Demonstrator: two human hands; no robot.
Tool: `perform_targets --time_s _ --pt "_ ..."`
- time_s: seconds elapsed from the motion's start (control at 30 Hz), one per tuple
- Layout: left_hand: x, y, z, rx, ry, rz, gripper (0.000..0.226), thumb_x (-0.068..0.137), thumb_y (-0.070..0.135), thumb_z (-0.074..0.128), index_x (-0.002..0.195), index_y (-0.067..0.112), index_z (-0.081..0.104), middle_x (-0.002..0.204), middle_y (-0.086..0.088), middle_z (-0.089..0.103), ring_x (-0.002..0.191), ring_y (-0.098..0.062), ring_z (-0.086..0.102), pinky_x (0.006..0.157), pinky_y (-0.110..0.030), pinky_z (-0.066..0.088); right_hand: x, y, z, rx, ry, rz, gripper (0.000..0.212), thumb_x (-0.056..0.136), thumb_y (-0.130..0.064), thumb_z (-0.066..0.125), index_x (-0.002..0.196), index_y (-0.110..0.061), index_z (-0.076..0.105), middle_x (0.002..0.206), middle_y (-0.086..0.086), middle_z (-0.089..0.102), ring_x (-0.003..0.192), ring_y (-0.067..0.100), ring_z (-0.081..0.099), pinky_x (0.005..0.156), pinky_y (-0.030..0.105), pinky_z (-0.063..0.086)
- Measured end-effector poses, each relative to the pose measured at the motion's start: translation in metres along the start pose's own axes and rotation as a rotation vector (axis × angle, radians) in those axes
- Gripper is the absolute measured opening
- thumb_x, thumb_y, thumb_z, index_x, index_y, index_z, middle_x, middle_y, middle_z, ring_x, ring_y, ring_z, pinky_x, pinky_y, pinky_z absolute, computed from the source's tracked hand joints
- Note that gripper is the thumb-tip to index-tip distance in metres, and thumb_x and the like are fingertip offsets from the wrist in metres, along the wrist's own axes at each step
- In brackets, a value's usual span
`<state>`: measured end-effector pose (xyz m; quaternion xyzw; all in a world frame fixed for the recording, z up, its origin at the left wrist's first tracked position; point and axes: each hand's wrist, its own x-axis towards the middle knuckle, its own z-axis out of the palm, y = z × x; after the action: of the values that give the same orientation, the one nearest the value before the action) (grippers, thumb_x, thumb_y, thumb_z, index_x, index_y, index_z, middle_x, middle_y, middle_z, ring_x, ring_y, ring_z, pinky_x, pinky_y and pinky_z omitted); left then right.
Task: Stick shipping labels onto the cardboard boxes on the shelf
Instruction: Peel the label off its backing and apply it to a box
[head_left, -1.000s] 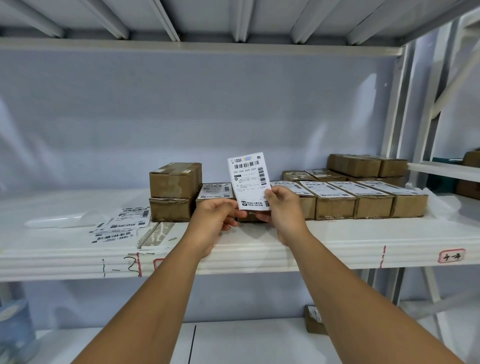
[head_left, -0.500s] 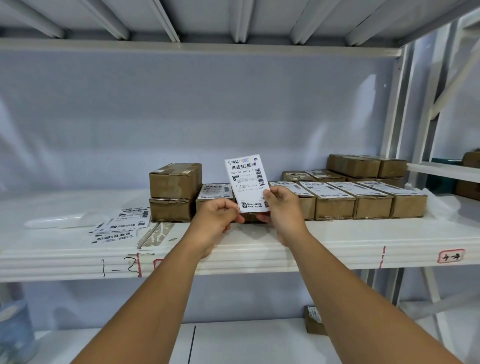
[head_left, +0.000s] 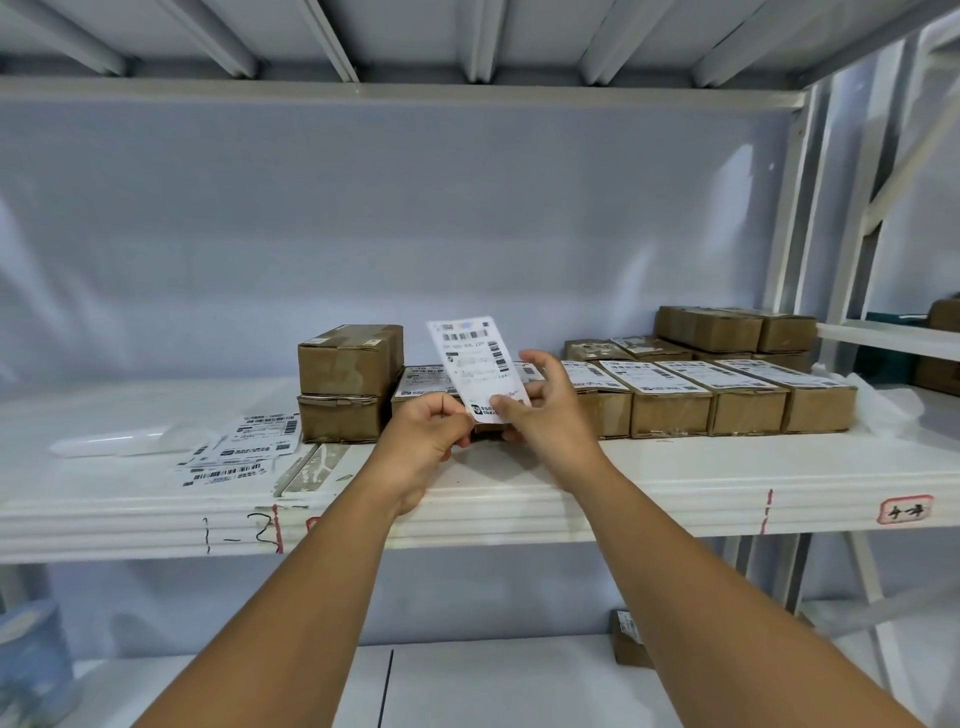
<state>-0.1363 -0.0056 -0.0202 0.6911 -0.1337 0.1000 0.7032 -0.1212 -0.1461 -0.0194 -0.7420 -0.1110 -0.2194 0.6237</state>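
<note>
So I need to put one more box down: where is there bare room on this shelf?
Bare shelf lies at the back left, between the wall, the loose labels and the two stacked boxes, and along the front edge before the row of labelled boxes. The middle is crowded: the left hand and right hand hold a label there.

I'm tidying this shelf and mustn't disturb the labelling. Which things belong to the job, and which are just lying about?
Job: label pinched by left hand and right hand; stacked boxes; row of labelled boxes; loose labels on the shelf.
Lying about: blue container, lower left; small box on the lower shelf.
</note>
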Motion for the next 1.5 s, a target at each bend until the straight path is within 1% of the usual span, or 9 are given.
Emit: perform_targets --time_s 0.1,0.23,0.33,0.5,0.67,0.93,1.13,1.23,1.5 --pt "0.002 -0.002 -0.001 -0.018 -0.011 0.030 0.031 0.084 -0.013 0.051 0.063 0.009 0.048 0.042 0.007 0.047 0.037 0.000 0.040 0.039 -0.011 0.029 -0.002 0.000 0.002 -0.284 -0.031 -0.115 0.030 0.080 -0.021 0.072 0.100 -0.035 0.055 0.111 -0.004 0.051 0.096 0.010 0.052 0.081 0.024 0.041" --pt "0.002 -0.004 0.000 -0.058 -0.020 0.085 0.027 0.085 -0.011 0.054 0.066 0.008 0.050 0.045 0.010 0.050 0.041 0.000 0.042 0.043 -0.010 0.033 -0.005 0.000 -0.001 -0.312 -0.053 -0.155 0.011 0.083 -0.021 0.070 0.089 -0.028 0.064 0.102 -0.004 0.038 0.084 0.002 0.048 0.087 0.017 0.043" --pt "0.003 -0.007 -0.001 -0.050 0.007 0.141 0.017 0.086 -0.003 0.061 0.072 0.008 0.060 0.066 -0.002 0.059 0.065 -0.012 0.052 0.065 -0.020 0.044 -0.007 -0.004 -0.003 -0.267 -0.045 -0.158 0.007 0.083 -0.030 0.071 0.088 -0.028 0.066 0.106 -0.001 0.033 0.094 -0.001 0.043 0.081 0.004 0.033" --pt "0.002 -0.007 -0.002 -0.041 0.025 0.134 0.018 0.084 0.001 0.064 0.070 0.012 0.065 0.081 -0.013 0.065 0.085 -0.027 0.059 0.094 -0.046 0.046 -0.009 -0.004 -0.002 -0.233 -0.065 -0.161 0.019 0.071 -0.038 0.081 0.081 -0.039 0.064 0.130 -0.008 0.029 0.131 0.010 0.029 0.106 0.026 0.030" --pt "0.002 -0.007 -0.001 -0.024 0.047 0.117 0.026 0.085 -0.004 0.061 0.067 0.014 0.067 0.075 -0.006 0.066 0.082 -0.025 0.059 0.095 -0.046 0.045 -0.004 -0.002 0.000 -0.211 -0.128 -0.182 0.020 0.073 -0.027 0.080 0.083 -0.035 0.065 0.108 -0.005 0.057 0.113 0.012 0.049 0.096 0.026 0.040" --pt "0.001 -0.009 0.000 0.054 0.034 0.144 0.019 0.086 0.003 0.064 0.070 0.013 0.066 0.066 0.007 0.064 0.070 -0.009 0.055 0.078 -0.029 0.044 -0.007 -0.005 -0.002 0.003 -0.141 -0.150 0.021 0.086 -0.007 0.066 0.069 -0.019 0.064 0.065 -0.011 0.060 0.061 -0.004 0.052 0.066 0.014 0.041" --pt "0.004 -0.010 0.001 0.090 0.117 0.093 0.025 0.085 -0.001 0.053 0.064 0.012 0.054 0.063 -0.003 0.057 0.067 -0.017 0.052 0.075 -0.032 0.045 -0.003 -0.002 -0.003 0.047 -0.016 -0.095 0.023 0.093 -0.008 0.057 0.071 -0.016 0.059 0.068 -0.001 0.059 0.063 0.010 0.054 0.070 0.027 0.045" --pt "0.003 -0.004 0.002 0.046 0.135 0.068 0.028 0.088 -0.003 0.045 0.064 0.011 0.047 0.060 -0.003 0.052 0.057 -0.013 0.052 0.057 -0.021 0.043 -0.001 0.001 -0.003 0.084 0.043 -0.066 0.022 0.095 -0.010 0.054 0.074 -0.015 0.058 0.074 0.003 0.061 0.068 0.016 0.057 0.071 0.033 0.050" --pt "-0.002 0.006 -0.001 -0.283 0.187 -0.034 0.024 0.093 0.000 0.034 0.072 0.009 0.040 0.069 -0.012 0.049 0.040 -0.014 0.059 0.038 -0.017 0.043 0.002 0.002 -0.004 0.188 0.127 0.026 0.021 0.098 -0.013 0.047 0.078 -0.015 0.053 0.081 0.002 0.060 0.072 0.014 0.058 0.054 0.025 0.051"
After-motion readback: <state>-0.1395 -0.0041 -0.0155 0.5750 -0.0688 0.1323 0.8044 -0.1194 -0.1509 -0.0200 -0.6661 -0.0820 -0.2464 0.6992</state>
